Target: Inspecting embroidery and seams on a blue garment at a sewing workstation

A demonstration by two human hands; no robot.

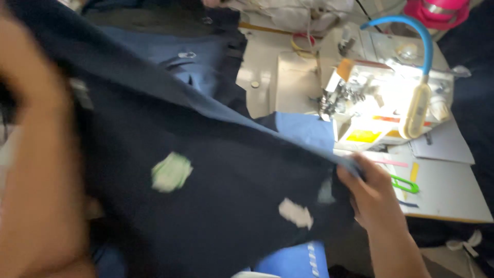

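A large dark navy cloth (221,175) with a lighter blue edge is stretched across the middle of the view. My right hand (368,188) grips its right edge near the sewing machine. My left hand and forearm (38,170) fill the left side, blurred and very close to the camera, holding up the cloth's left end; the fingers are hidden. A pale green patch (171,172) and a white patch (296,213) are stuck on the cloth.
A white sewing machine (381,100) with a blue gooseneck lamp (419,77) stands on the table at right. Green-handled snips (405,183) and papers (442,144) lie by it. More blue garments (180,56) are piled at the back. A pink object (437,11) sits top right.
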